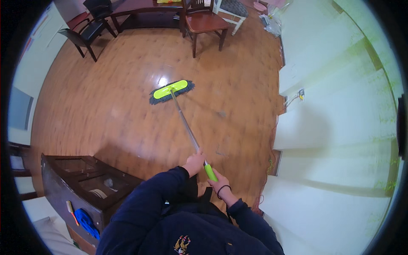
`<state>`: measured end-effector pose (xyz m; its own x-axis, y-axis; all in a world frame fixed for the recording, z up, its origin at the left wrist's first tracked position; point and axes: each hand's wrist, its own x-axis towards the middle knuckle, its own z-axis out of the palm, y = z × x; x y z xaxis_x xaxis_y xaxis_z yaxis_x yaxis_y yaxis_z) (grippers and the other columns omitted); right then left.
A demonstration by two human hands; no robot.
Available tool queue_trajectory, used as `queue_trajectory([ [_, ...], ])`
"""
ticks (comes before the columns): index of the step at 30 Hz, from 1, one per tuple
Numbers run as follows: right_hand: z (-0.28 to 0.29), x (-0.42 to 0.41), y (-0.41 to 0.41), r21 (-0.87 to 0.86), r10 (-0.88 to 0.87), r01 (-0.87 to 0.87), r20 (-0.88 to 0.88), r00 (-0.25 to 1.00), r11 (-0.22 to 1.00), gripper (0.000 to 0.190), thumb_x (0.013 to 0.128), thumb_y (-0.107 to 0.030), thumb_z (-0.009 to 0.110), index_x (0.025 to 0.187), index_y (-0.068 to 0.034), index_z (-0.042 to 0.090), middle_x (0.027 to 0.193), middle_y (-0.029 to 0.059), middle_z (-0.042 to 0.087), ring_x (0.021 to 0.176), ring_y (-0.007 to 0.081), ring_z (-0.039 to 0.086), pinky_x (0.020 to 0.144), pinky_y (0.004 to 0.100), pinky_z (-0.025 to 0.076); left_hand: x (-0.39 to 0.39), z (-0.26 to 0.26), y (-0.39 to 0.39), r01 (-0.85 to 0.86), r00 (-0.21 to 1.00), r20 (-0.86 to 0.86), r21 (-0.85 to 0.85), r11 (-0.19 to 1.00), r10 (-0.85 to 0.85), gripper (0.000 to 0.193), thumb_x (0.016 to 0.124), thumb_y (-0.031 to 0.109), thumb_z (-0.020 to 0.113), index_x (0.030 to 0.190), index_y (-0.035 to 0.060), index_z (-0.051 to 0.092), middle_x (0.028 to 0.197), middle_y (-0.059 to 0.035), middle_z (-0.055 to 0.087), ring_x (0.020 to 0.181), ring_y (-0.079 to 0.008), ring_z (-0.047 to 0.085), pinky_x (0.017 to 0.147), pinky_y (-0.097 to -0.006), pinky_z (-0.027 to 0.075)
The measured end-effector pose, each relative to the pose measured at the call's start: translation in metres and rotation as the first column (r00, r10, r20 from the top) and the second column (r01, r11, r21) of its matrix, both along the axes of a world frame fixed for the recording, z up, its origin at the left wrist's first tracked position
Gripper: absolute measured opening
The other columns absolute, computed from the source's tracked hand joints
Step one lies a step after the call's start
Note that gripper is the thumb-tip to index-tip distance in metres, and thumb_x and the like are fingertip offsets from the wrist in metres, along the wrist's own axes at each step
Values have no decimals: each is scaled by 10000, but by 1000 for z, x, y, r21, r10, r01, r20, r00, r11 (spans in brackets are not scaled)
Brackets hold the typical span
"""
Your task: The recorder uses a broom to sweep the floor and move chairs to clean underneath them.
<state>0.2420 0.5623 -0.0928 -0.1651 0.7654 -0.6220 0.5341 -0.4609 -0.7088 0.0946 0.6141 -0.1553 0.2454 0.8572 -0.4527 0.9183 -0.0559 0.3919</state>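
A flat mop with a lime-green plate and a dark grey fringed pad (171,90) lies on the wood-look floor ahead of me. Its metal pole (186,125) slants down towards my body and ends in a green grip (210,172). My left hand (194,163) is closed round the pole just above that grip. Lower down, my right hand (220,184) holds the green grip near its end, with a dark band round the wrist. Small bits of debris (221,113) lie on the floor to the right of the pole.
A dark wooden cabinet (76,188) at lower left bears a brush (72,213) and a blue cloth (86,223). Wooden chair (207,23), black chair (86,33) and dark table (146,10) stand ahead. Thin cables (271,153) run along the right wall's foot. Plastic bags (272,24) lie at upper right.
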Motion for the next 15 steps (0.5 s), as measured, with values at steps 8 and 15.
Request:
queue_trajectory([
  [8,-51,-52,85,260,108,-100,-16,994,960,503,678,-94,552,1148,-160,387,526,18,464,371,80,394,349,216,332,-39,18,53,-317,945,116,79,945,307,445,711,52,435,1135,128,323,1249,-196,184,857,-305,503,693,-371,439],
  [15,4,-64,113,-351,-63,-18,-216,974,936,236,688,-71,523,912,-83,449,540,7,428,362,68,354,315,205,277,-43,17,68,-402,906,157,33,915,393,483,701,75,458,1154,124,300,1234,-206,194,866,-338,494,728,-384,416],
])
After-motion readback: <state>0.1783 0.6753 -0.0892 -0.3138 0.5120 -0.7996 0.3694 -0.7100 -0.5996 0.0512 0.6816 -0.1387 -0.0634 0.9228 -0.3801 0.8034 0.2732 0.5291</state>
